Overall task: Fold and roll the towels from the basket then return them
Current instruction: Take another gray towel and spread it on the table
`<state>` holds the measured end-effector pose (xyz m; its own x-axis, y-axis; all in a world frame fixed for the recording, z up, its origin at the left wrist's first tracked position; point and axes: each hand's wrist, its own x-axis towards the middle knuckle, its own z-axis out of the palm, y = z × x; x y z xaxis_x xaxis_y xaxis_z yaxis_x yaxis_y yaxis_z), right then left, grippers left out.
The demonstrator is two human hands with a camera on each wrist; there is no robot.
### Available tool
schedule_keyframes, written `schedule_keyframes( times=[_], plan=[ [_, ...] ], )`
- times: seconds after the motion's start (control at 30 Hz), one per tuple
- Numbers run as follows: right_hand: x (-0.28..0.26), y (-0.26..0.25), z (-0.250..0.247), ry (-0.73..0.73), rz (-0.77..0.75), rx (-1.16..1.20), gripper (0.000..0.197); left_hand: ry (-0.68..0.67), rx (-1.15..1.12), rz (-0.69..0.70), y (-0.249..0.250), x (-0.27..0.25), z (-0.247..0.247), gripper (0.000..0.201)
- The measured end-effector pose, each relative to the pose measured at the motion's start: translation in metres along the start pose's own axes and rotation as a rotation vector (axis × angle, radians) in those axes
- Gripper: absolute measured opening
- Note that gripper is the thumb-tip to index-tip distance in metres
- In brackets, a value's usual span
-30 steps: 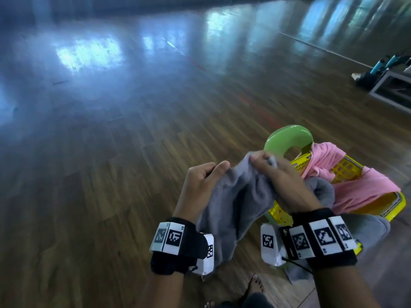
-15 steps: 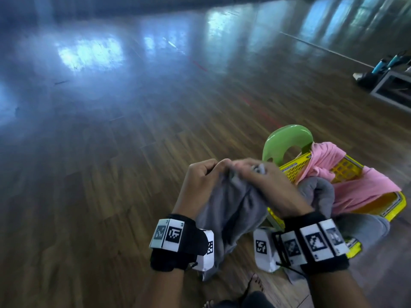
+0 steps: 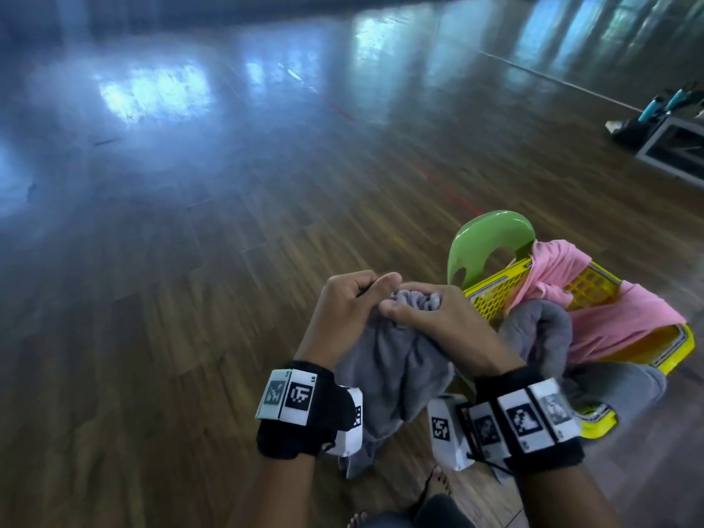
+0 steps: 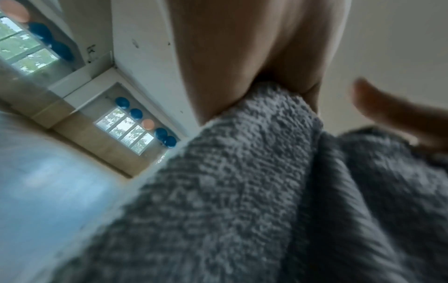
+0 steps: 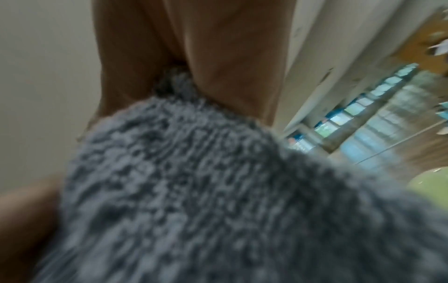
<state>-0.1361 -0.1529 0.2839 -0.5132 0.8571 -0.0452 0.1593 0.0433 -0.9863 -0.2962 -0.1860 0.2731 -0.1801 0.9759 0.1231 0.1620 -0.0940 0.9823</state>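
Note:
A grey towel (image 3: 392,367) hangs bunched in the air between both hands, above the wooden floor. My left hand (image 3: 354,299) grips its top edge, fingers curled. Touching it from the right, my right hand (image 3: 423,310) pinches the same bunched edge. Both wrist views show fingers clamped on the grey towel (image 4: 242,191) (image 5: 194,191), blurred. To the right stands a yellow basket (image 3: 499,291) with a green handle (image 3: 487,242). A pink towel (image 3: 609,318) drapes over its rim and another grey towel (image 3: 541,329) lies in it.
The polished wooden floor (image 3: 190,299) stretches wide to the left and ahead. A grey frame (image 3: 674,146) and blue bottles (image 3: 663,104) sit at the far right. A bare foot (image 3: 438,482) shows below the towel.
My two hands came together, from apart on the towel's edge to touching, and the towel's top edge is now gathered into a bunch. The hands also lowered slightly.

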Motion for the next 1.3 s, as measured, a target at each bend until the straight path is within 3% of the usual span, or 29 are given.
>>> schedule_keyframes(
  times=[0.2, 0.37, 0.53, 0.73, 0.97, 1.2, 1.3],
  plan=[
    [-0.001, 0.003, -0.030, 0.187, -0.034, 0.042, 0.019, -0.133, 0.030, -0.081, -0.009, 0.001, 0.004, 0.047],
    [-0.020, 0.002, -0.073, 0.371, -0.073, 0.134, 0.017, -0.176, 0.084, -0.026, -0.002, 0.014, 0.013, 0.060],
    [-0.046, 0.004, -0.115, 0.518, -0.092, 0.232, 0.031, -0.221, 0.065, 0.067, 0.033, 0.034, 0.070, 0.051],
    [-0.120, 0.006, -0.191, 0.694, -0.106, 0.295, 0.030, -0.436, 0.005, 0.157, 0.073, 0.041, 0.193, 0.056],
    [-0.247, 0.032, -0.299, 0.930, -0.106, 0.251, 0.014, -0.676, -0.014, 0.193, 0.103, -0.008, 0.371, 0.048],
    [-0.373, 0.055, -0.402, 1.082, -0.033, 0.191, 0.016, -0.864, -0.079, 0.192, 0.121, -0.061, 0.542, 0.043],
    [-0.410, 0.075, -0.451, 1.168, -0.009, 0.184, 0.016, -1.000, 0.013, 0.157, 0.119, -0.066, 0.611, 0.045]
  ],
)
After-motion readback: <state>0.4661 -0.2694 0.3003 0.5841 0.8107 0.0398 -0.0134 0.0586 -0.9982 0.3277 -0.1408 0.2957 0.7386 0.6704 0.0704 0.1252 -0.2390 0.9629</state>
